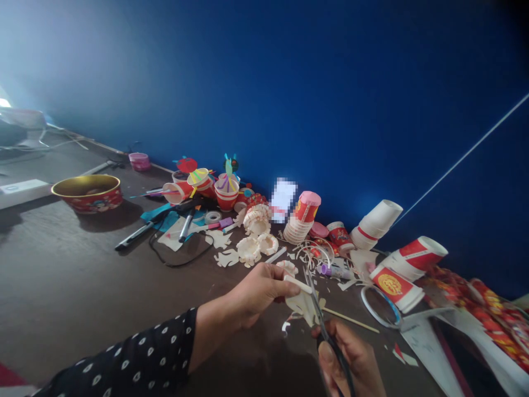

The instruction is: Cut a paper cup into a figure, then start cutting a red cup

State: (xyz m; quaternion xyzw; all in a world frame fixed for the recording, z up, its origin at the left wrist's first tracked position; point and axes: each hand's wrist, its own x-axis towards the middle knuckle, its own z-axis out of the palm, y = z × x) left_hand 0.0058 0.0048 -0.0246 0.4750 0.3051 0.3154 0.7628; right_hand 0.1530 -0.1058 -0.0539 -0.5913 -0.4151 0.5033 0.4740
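Note:
Near the middle of the table, my left hand (260,292) pinches a small white strip (298,284) that looks like folded paper. My right hand (349,355) is wrapped round the dark handles of a pair of scissors (317,306). The scissor blades point up and away, right beside the strip's free end; whether they touch it I cannot tell. Under and behind the strip lie cut pale paper pieces (305,309) and small scraps. Just beyond my left hand sit several curled, cream-coloured cut paper shapes (249,249).
Stacked paper cups (300,223) stand by the blue wall, with tipped cups (374,226) to the right. A thin wooden stick (351,320) lies near my right hand. Farther left are a red-and-gold bowl (93,201), markers (188,225) and decorated cups (227,193).

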